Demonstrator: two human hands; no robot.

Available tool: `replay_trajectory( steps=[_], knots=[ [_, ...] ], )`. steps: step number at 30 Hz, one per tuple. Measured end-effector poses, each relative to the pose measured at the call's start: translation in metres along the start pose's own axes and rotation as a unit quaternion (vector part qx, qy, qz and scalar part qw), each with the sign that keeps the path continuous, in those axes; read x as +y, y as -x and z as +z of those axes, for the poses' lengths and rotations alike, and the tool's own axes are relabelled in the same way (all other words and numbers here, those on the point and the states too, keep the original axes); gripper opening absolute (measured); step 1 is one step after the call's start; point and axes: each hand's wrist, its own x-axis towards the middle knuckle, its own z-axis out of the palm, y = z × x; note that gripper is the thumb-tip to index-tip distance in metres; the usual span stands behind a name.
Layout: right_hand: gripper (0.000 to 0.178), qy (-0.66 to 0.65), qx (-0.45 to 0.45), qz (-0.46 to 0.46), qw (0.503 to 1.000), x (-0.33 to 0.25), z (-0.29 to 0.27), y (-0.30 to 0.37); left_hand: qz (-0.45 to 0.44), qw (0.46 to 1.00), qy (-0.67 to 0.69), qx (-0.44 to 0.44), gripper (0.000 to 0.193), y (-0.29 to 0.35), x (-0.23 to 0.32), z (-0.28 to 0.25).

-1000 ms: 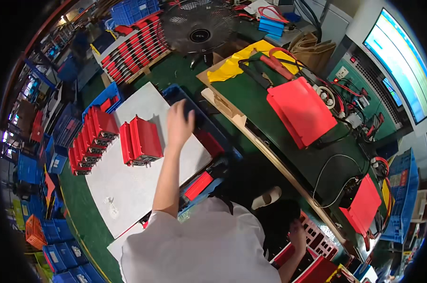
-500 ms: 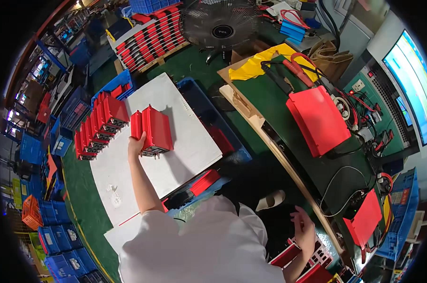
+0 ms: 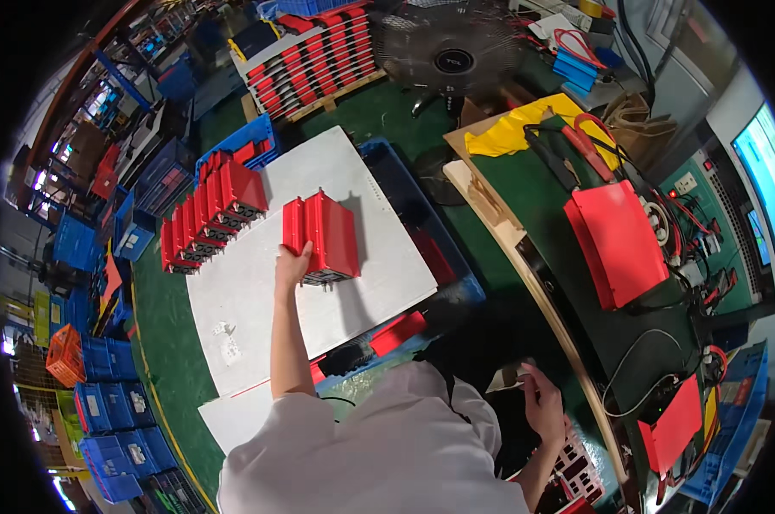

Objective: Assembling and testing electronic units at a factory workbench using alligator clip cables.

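Two red box-shaped electrical units stand side by side on the white tabletop sheet (image 3: pixel 379 283): a left red box (image 3: pixel 293 221) and a larger-looking right red box (image 3: pixel 333 236). My left hand (image 3: pixel 293 264) grips the lower near edge of the left box, its fingers reaching into the gap between the two. Dark end panels with small fittings show at their near ends. My right hand (image 3: pixel 543 407) hangs low by the workbench side, fingers apart and holding nothing. Below it lies a red and white perforated part (image 3: pixel 576 471), partly covered by my forearm.
A row of several red boxes (image 3: pixel 212 210) stands at the sheet's left edge, before a blue bin (image 3: pixel 263 137). On the right, a green-topped workbench (image 3: pixel 533 184) carries another red box (image 3: pixel 619 244), cables and a yellow cloth (image 3: pixel 516 128). Behind stands a black fan (image 3: pixel 452 60).
The whole view has shifted, so the table sits further right. My left hand stays at the left red box. My right hand has risen slightly relative to the workbench edge.
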Motion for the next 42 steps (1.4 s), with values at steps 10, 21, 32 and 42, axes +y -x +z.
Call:
replay_trajectory(
  steps=[10,21,32,42],
  knots=[
    [0.027,0.156,-0.010,-0.008,0.988,0.032,0.016,-0.018,-0.028,0.994,0.004,-0.109,0.104,0.080,0.053,0.013],
    [0.050,0.277,-0.069,0.335,0.898,0.324,-0.023,0.201,0.068,0.953,-0.034,-0.293,0.124,-0.042,0.044,-0.090],
    [0.095,0.319,-0.294,0.272,0.859,0.349,0.030,0.221,0.184,0.939,-0.117,-0.264,0.091,-0.117,-0.029,-0.070],
    [0.027,0.324,-0.174,0.312,0.876,0.287,-0.007,0.172,0.067,0.949,-0.166,0.259,0.056,-0.303,-0.089,-0.134]
  ],
)
